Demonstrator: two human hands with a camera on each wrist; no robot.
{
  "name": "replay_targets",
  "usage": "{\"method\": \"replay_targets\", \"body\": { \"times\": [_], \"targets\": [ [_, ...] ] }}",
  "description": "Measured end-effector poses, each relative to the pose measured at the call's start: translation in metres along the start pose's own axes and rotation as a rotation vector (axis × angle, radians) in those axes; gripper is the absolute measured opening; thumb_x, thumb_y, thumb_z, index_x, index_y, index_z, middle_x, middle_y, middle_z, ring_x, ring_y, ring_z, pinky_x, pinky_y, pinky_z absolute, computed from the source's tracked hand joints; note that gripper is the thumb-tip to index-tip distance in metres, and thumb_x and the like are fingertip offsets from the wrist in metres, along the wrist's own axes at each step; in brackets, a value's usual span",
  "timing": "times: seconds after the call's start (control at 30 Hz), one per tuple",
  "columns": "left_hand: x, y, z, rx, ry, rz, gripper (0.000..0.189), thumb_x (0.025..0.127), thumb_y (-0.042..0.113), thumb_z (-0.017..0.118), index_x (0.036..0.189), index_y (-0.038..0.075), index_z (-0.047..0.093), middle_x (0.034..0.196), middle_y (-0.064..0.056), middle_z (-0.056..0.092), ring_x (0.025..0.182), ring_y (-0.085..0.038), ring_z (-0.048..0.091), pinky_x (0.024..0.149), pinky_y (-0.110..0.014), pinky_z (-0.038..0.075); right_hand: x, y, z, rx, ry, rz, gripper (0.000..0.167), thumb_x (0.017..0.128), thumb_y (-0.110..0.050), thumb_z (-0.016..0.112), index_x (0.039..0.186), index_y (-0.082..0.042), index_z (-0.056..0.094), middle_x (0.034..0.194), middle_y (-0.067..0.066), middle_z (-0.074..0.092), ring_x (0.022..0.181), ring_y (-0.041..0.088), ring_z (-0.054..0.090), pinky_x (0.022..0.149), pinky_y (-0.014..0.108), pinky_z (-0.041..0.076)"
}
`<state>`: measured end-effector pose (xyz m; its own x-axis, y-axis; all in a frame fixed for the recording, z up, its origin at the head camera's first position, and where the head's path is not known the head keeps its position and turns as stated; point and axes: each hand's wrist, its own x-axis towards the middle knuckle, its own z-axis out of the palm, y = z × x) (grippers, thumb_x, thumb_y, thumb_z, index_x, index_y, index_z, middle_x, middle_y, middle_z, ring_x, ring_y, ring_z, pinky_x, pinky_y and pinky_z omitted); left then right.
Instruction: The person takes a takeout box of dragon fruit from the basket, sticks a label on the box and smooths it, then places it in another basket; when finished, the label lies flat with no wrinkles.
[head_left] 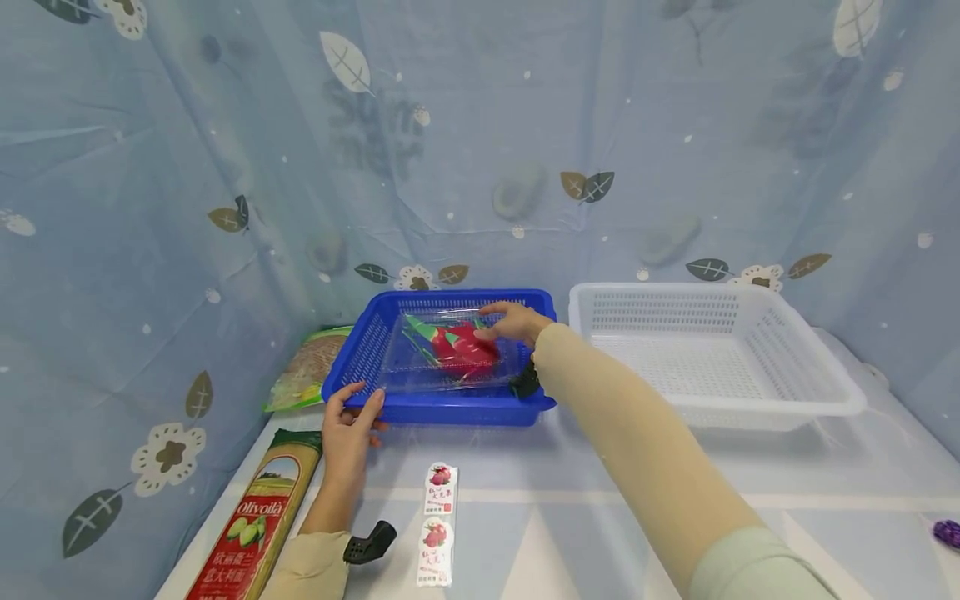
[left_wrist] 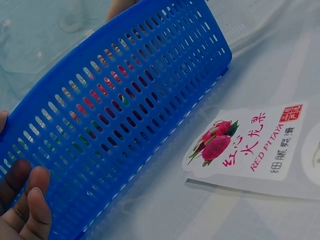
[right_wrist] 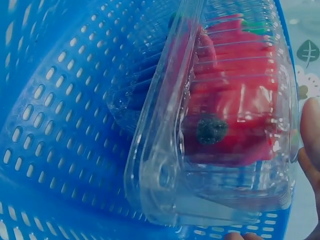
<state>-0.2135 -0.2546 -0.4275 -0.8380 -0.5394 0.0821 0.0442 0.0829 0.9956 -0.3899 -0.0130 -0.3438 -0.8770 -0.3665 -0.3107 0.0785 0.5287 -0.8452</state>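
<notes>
My left hand (head_left: pixel 348 429) grips the blue basket (head_left: pixel 450 414) at its front left corner, thumb over the rim. In the left wrist view its fingertips (left_wrist: pixel 37 205) lie against the slotted outer wall. Inside the basket is a clear plastic clamshell box (head_left: pixel 401 375) with a red dragon fruit (head_left: pixel 468 354) with green tips in it. My right hand (head_left: pixel 516 323) holds the box near its back right edge. The right wrist view has the thumb (right_wrist: pixel 311 127) beside the box and other fingertips low in the frame, partly hidden.
A white basket (head_left: pixel 750 407) stands to the right. Two dragon fruit labels (head_left: pixel 437 550) lie on the table in front. On the left are a spaghetti pack (head_left: pixel 251 533) and a green-edged bag (head_left: pixel 307 367). A patterned curtain (head_left: pixel 480 125) hangs behind; a purple object (head_left: pixel 947 533) lies far right.
</notes>
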Motion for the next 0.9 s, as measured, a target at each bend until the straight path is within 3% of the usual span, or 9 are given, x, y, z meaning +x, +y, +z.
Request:
{"method": "replay_targets", "body": {
  "times": [0.07, 0.3, 0.47, 0.73, 0.83, 0.9],
  "targets": [
    [-0.003, -0.001, -0.001, -0.001, -0.001, -0.006, 0.046, 0.089, 0.040, 0.071, 0.127, 0.021, 0.053, 0.074, 0.011, 0.061, 0.058, -0.008, 0.063, 0.046, -0.022, 0.047, 0.000, 0.004, 0.002, 0.021, -0.023, 0.009, 0.064, 0.089, -0.026, 0.074, 0.147, -0.028, 0.046, 0.165, 0.008, 0.019, 0.151, 0.039, 0.019, 0.119, 0.063, 0.021],
    [-0.007, -0.004, -0.005, 0.005, 0.001, -0.032, 0.046, 0.089, 0.039, 0.072, 0.126, 0.019, 0.053, 0.073, 0.011, 0.061, 0.058, -0.008, 0.063, 0.045, -0.023, 0.047, 0.002, 0.017, 0.008, 0.078, -0.104, 0.039, 0.074, 0.087, -0.030, 0.075, 0.151, -0.037, 0.037, 0.167, 0.004, 0.012, 0.152, 0.037, 0.017, 0.118, 0.063, 0.023],
    [-0.008, -0.004, -0.004, -0.010, -0.019, -0.029, 0.047, 0.089, 0.040, 0.072, 0.127, 0.018, 0.053, 0.073, 0.012, 0.062, 0.058, -0.007, 0.063, 0.045, -0.023, 0.047, 0.002, 0.024, 0.010, 0.134, -0.102, 0.040, 0.077, 0.087, -0.028, 0.076, 0.151, -0.038, 0.035, 0.167, 0.001, 0.010, 0.151, 0.035, 0.020, 0.118, 0.062, 0.025],
    [-0.008, -0.005, -0.003, 0.015, 0.012, -0.046, 0.043, 0.090, 0.040, 0.071, 0.124, 0.021, 0.054, 0.073, 0.012, 0.062, 0.058, -0.009, 0.063, 0.045, -0.024, 0.047, 0.007, 0.028, 0.013, 0.236, -0.170, 0.024, 0.081, 0.089, -0.021, 0.074, 0.154, -0.037, 0.029, 0.168, 0.001, 0.000, 0.153, 0.040, 0.011, 0.116, 0.066, 0.024],
    [-0.003, -0.001, -0.001, 0.006, -0.003, -0.020, 0.045, 0.089, 0.044, 0.071, 0.124, 0.022, 0.054, 0.074, 0.013, 0.062, 0.058, -0.008, 0.063, 0.046, -0.023, 0.047, 0.009, 0.027, 0.008, 0.256, -0.181, 0.001, 0.081, 0.091, -0.021, 0.071, 0.155, -0.038, 0.025, 0.167, 0.004, -0.002, 0.146, 0.041, 0.026, 0.111, 0.067, 0.033],
    [-0.001, 0.000, 0.001, -0.004, -0.011, -0.009, 0.043, 0.088, 0.044, 0.071, 0.123, 0.024, 0.054, 0.074, 0.013, 0.063, 0.058, -0.008, 0.063, 0.046, -0.022, 0.047, 0.010, 0.026, 0.006, 0.259, -0.184, -0.003, 0.080, 0.092, -0.023, 0.070, 0.155, -0.040, 0.023, 0.167, 0.006, 0.001, 0.125, 0.036, 0.049, 0.099, 0.059, 0.047]
  ]
}}
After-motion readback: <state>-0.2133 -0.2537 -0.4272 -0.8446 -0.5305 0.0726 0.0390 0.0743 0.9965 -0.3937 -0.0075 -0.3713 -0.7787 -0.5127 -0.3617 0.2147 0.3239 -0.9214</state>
